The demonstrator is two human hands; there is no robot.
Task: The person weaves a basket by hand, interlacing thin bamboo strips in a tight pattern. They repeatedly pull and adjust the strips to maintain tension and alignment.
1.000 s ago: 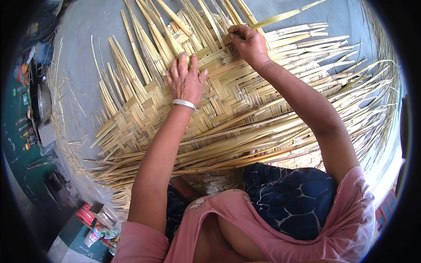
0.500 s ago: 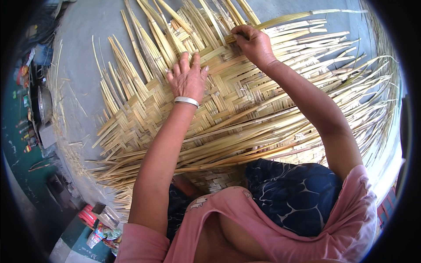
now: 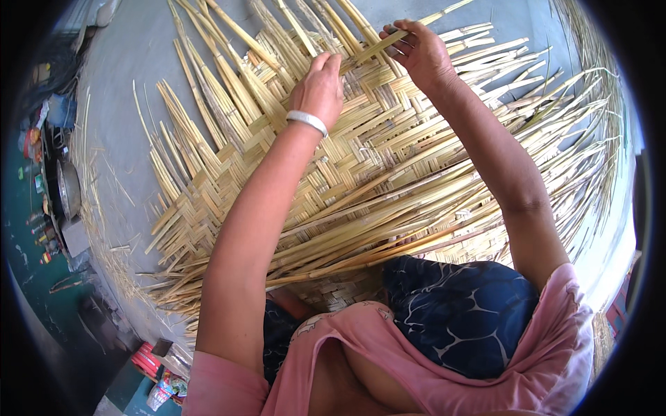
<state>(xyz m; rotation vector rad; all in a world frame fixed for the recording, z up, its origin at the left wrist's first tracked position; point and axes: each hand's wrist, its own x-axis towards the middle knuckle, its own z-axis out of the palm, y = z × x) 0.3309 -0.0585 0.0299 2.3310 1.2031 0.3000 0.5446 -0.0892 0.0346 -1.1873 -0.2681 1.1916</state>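
The mat [image 3: 354,156], half woven from pale yellow strips, lies spread on the grey floor [image 3: 125,52] in front of the person, loose ends fanning out along its far and right sides. A bundle of long stalks [image 3: 361,225] lies across its near part. Half a second ago the left hand [image 3: 319,97] was pressing on the weave with its fingers spread; now it has moved up and to the right, and its fingers bend down at the foot of the far strips. Its fingertips are hidden, so I cannot tell whether it grips one. The right hand [image 3: 427,55] has risen a little from the weave, and its fingers are looser than before, yet they hold a single flat strip [image 3: 378,48] between them. That strip now slants more steeply, its free end near the upper edge of the view instead of reaching far right. At the left edge stands a round metal pan [image 3: 68,188]; what it contains is too small to make out. At lower left, a plastic bag [image 3: 161,392] sits beside red packets [image 3: 146,358], its contents unclear.
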